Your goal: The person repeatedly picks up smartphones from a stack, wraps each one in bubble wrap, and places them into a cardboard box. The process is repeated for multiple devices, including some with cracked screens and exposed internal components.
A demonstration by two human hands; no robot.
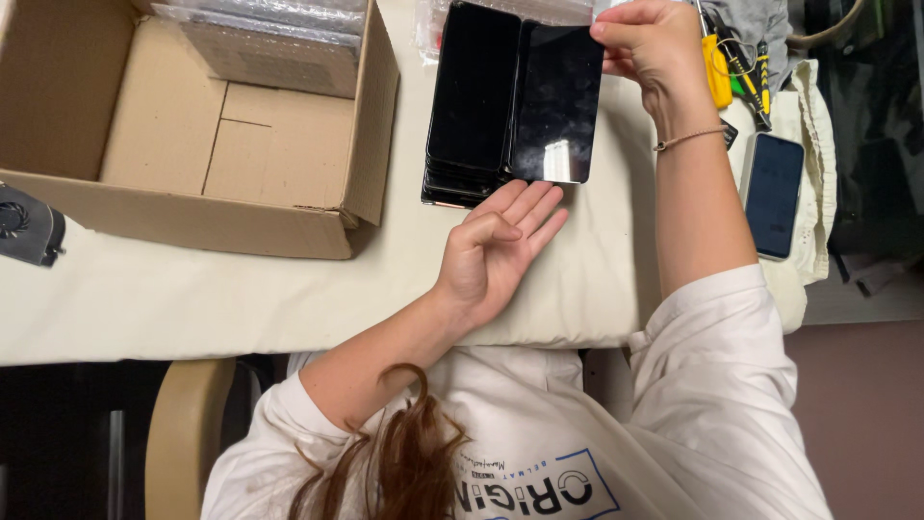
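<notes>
My right hand (654, 48) pinches the far top corner of a black glass phone screen panel (558, 101) and holds it tilted over the table. Beside it on the left lies a stack of several similar black panels (472, 96). My left hand (496, 252) is palm up with fingers spread, just below the held panel's near edge; its fingertips are close to the panel and the stack, and it holds nothing.
An open cardboard box (371, 125) with bubble-wrapped packets (269, 39) sits at the left. A phone (773, 193) lies on a white cloth at the right, near yellow-handled tools (717, 67). A small black fan (29, 226) sits at the far left edge of the cream table (192, 299).
</notes>
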